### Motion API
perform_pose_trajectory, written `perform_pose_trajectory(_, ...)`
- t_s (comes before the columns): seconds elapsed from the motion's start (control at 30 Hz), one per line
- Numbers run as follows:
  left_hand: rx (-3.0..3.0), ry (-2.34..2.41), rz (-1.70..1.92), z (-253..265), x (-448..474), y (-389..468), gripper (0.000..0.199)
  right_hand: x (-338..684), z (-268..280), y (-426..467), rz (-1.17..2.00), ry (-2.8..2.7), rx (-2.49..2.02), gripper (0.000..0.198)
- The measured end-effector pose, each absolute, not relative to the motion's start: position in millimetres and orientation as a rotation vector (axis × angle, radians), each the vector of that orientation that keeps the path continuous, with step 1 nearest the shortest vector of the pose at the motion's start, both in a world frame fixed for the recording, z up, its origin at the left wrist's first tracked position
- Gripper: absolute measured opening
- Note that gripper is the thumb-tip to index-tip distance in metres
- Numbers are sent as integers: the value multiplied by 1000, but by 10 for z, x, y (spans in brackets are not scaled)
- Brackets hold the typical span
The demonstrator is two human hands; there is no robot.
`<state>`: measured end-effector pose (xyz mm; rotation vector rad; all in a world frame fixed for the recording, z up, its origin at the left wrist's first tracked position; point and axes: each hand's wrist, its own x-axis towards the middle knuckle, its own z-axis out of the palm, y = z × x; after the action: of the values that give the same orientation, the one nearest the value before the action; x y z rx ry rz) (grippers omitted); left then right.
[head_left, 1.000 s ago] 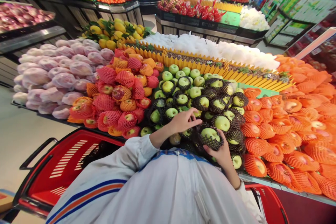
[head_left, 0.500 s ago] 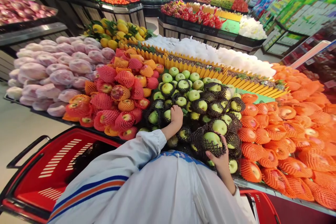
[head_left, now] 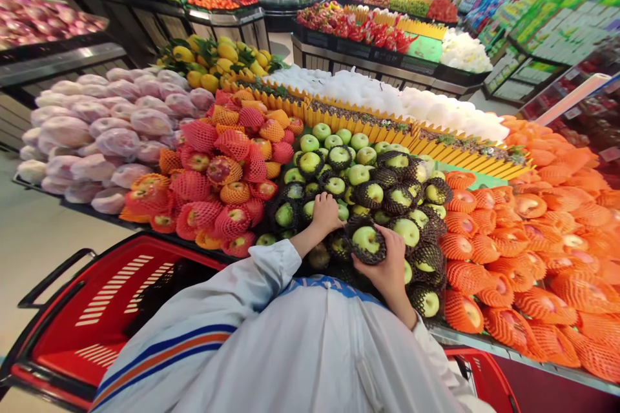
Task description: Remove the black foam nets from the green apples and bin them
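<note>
My right hand [head_left: 390,258] is wrapped round the right side of a green apple [head_left: 365,240] in a black foam net, held over the green apple pile. Just to its left, my left hand [head_left: 327,213] has its fingers curled down among the apples. Its thumb side comes close to the net of the held apple; whether they touch is unclear, and its fingertips are hidden. Another green apple [head_left: 342,211] shows beside the left hand. Around both hands lie green apples [head_left: 405,231], many of them in black nets.
Red and orange netted apples [head_left: 198,184] lie to the left, with plastic-wrapped pinkish fruit [head_left: 116,142] beyond. Orange-netted fruit [head_left: 504,264] fills the right side. A yellow fence divider [head_left: 358,119] runs behind the green apples. A red shopping basket [head_left: 97,310] stands at the lower left.
My right hand has moved left with a netted green apple, bringing it beside my left hand. The left hand has shifted only slightly, its thumb side now turned toward that apple.
</note>
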<state>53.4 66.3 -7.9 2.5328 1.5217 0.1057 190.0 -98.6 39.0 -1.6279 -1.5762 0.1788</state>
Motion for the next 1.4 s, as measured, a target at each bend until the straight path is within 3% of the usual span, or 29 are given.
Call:
perform_pose_trajectory(0.13, 2349, 1552, 233, 12, 401, 774, 41, 1840, 356, -697, 185, -1556, -1692, 67)
perform_pose_trajectory(0.33, 1667, 1369, 837, 9, -30, 956, 45, 1820, 122, -340, 258, -1595, -1911, 71)
perform_pose_trajectory(0.57, 923, 1100, 1124, 162, -388, 971, 52, 1506, -85, 128, 190, -1710, -2259, 71)
perform_pose_trajectory(0.97, 882, 1115, 1334, 339, -598, 834, 57, 1536, -253, 105, 163, -1847, -2192, 70)
perform_pose_trajectory(1.17, 906, 1110, 1330, 285, -556, 833, 60, 1462, -305, 4, 108, -1971, -2253, 85)
perform_pose_trajectory(1.4, 1128, 1132, 1441, 192, -583, 868, 66, 1445, -280, -43, 319, -2057, -2294, 100)
